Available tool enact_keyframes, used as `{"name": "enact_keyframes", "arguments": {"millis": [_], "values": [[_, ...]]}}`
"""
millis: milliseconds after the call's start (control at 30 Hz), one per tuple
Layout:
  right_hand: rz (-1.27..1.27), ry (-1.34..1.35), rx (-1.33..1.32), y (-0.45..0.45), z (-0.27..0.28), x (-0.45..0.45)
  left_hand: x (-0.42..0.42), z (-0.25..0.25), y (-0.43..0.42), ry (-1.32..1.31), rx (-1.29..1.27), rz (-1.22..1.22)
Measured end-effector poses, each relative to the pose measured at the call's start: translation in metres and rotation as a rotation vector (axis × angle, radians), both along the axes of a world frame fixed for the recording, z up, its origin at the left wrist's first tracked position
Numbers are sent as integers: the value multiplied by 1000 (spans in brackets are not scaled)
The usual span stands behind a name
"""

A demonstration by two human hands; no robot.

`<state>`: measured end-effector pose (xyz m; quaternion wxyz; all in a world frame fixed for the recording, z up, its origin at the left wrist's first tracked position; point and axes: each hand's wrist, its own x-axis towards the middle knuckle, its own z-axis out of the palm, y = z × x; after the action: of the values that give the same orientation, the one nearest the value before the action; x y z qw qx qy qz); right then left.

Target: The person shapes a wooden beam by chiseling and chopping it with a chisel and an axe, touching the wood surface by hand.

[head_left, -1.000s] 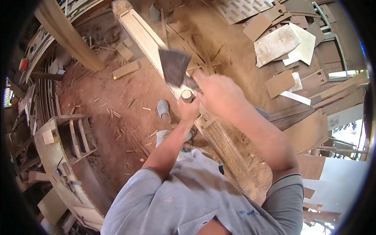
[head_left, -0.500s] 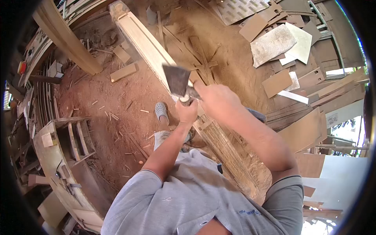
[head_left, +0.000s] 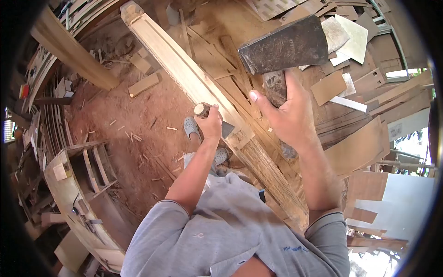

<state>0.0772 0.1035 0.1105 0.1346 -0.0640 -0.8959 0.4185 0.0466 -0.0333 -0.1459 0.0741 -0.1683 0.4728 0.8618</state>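
My left hand [head_left: 210, 123] is closed around the handle of a chisel [head_left: 201, 110]. Its dark flat blade [head_left: 227, 129] reaches down to the long wooden beam [head_left: 198, 85], beside a cut patch in the wood. In my right hand [head_left: 293, 115] is a mallet, its dark, blocky head [head_left: 286, 46] raised above the beam. Part of the mallet's handle is hidden by my fingers. The beam runs diagonally from the upper left to my body. Its far part is smooth and pale, its near part rough.
Reddish ground with wood scraps [head_left: 145, 85] lies left of the beam. A wooden cabinet frame [head_left: 74, 184] stands at lower left, and a curved post [head_left: 74, 51] at upper left. Boards and sheets [head_left: 353, 143] are piled along the right. My shoes [head_left: 190, 127] are close to the beam.
My right hand has lifted the mallet up and to the right, away from the chisel's end. The chisel stays in my left hand, which has shifted slightly left.
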Motion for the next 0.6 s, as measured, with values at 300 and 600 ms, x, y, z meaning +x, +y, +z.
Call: {"name": "enact_keyframes", "arguments": {"millis": [300, 600], "values": [[-25, -7, -43, 7, -3, 10, 3, -9, 18, -14, -30, -24], [21, -50, -72, 4, -2, 8, 4, -13, 22, 30, -112, -32]]}}
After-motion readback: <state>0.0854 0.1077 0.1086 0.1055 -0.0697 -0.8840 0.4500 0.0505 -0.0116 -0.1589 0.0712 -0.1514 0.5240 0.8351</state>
